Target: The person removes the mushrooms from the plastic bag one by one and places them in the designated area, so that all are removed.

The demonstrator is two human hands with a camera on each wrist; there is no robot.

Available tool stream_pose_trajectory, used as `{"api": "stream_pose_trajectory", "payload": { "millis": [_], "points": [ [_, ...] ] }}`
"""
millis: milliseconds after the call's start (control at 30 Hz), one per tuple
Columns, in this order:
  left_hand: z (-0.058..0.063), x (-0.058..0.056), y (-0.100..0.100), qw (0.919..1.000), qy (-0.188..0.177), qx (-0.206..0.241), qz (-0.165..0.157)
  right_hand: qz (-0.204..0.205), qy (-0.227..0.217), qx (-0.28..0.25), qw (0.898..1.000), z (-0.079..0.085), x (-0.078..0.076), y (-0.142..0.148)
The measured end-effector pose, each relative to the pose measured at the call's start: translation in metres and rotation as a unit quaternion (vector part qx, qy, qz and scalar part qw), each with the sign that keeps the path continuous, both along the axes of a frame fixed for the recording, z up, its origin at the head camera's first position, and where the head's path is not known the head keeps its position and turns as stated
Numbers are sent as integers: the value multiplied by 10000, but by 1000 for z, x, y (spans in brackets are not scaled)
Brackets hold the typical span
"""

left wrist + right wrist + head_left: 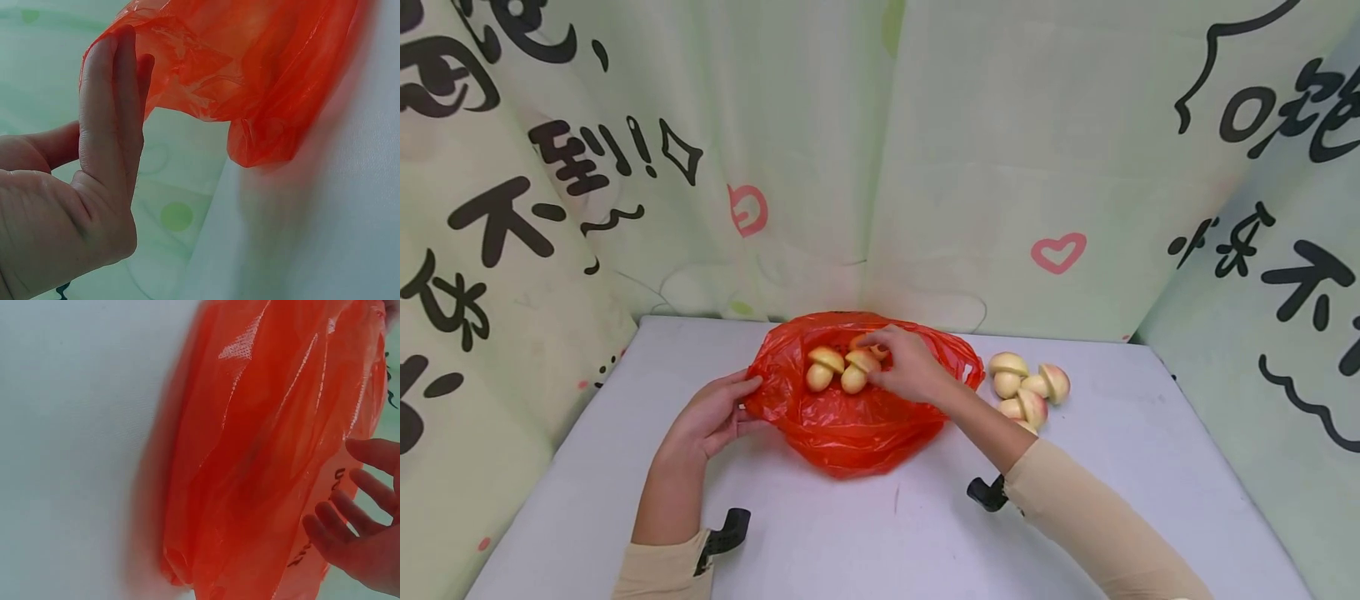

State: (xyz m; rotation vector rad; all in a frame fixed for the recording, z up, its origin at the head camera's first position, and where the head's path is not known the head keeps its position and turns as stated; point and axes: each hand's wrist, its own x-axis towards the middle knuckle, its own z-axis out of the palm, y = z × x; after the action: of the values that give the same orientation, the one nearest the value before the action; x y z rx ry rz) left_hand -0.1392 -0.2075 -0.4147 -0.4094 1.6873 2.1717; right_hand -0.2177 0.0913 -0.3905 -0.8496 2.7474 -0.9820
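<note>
A crinkled red plastic bag [850, 446] lies on the table with its mouth spread upward. Inside it are several mushrooms, glossy with yellowish caps and plump pale stems, one mushroom [820, 377] at the left. My left hand [718, 414] holds the bag's left rim at the fingertips; in the left wrist view its fingers [100, 112] stand long against the red film. Over the bag's mouth is my right hand [906, 364], fingertips right beside a second mushroom [853, 379]. The right wrist view shows its fingers [331, 534] spread and loosely bent, nothing between them.
To the right of the bag, several more mushrooms [1009, 367] are clustered on the white table [1120, 492]. A pale green curtain [955, 167] with dark writing and pink drawings hangs behind the table and along both sides. Black straps [726, 533] show at both sleeves.
</note>
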Motion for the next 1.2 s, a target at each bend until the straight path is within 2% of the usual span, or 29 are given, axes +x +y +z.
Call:
{"api": "stream_pose_trajectory", "payload": {
  "millis": [200,567,933,1200],
  "points": [
    [-1,0,0,10000,1,15,-13,63,-68,332,9994,-9,-9,-9],
    [-2,-1,0,10000,32,6,-53,306,233,914,9951,-23,-20,-21],
    [-1,-2,-1,10000,44,8,-18,325,265,1078,9933,-27,-21,-27],
    [-3,-2,0,9999,85,-105,-48,326,424,1070,9928,-36,-22,-30]
  ]
}}
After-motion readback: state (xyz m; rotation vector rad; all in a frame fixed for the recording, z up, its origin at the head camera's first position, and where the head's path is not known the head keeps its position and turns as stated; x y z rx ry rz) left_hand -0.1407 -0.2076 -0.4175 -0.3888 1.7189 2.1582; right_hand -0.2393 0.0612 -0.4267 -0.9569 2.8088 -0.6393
